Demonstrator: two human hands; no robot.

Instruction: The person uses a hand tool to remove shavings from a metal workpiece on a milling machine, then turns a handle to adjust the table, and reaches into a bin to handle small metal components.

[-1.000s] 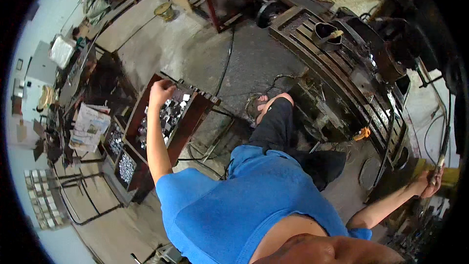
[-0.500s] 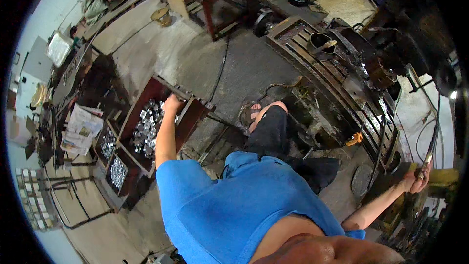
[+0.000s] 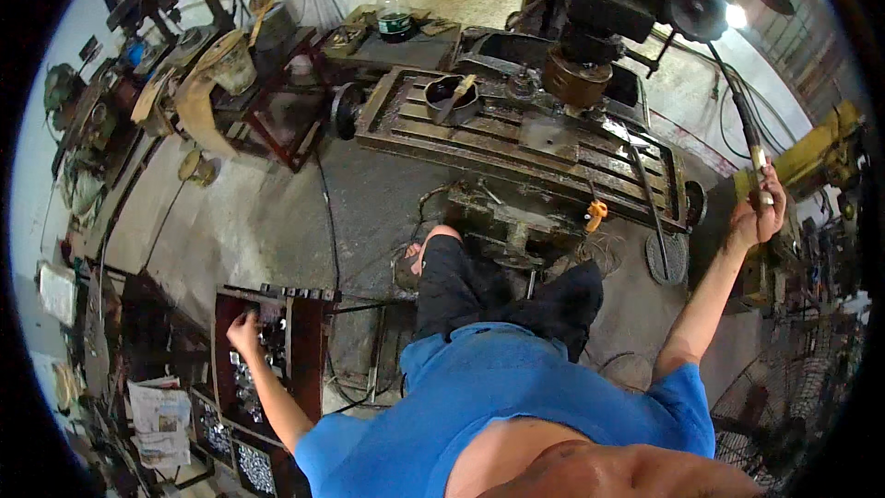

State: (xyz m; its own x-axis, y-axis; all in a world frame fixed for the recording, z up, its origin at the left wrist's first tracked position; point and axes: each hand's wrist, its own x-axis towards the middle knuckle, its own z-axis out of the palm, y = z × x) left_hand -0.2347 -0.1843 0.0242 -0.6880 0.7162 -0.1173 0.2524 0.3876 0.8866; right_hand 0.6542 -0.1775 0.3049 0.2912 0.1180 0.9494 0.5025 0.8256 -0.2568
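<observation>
Left grip [image 3: 244, 332]: bare hand over the wooden tray [image 3: 310, 355], arm stretched out to the person's left, fingers curled. Can't tell whether they're together on a part or slightly apart; too small and dark from here. Metal pieces [image 3: 244, 387] lie loose in the tray, just below and beside that hand, jumbled, bright faces at all angles. Smaller parts [image 3: 256, 468] fill a separate compartment nearer the body.

Right grip [image 3: 760, 212]: fingers closed round the silver lower end of a handle [image 3: 758, 159], off to the person's right, beside the yellow machine part [image 3: 843, 143]. Dark length runs up from it; can't tell if it's hose or rod.

Handling, my read: pieces are solid metal, stiff, small enough for one hand, some heft for their size. Not fragile, but expect slick faces if there's oil on them, and maybe sharp edges. Take one across two opposite flat faces, thumb against fingertips; avoid corners. They'll likely shift against each other in the heap, so pick from the top. Handle looks rigid at the silver end; full wrap there is the right hold.

Ahead: slotted machine bed [image 3: 516, 162], with a dark pot [image 3: 454, 111] standing on it, neither hand touching either.
</observation>
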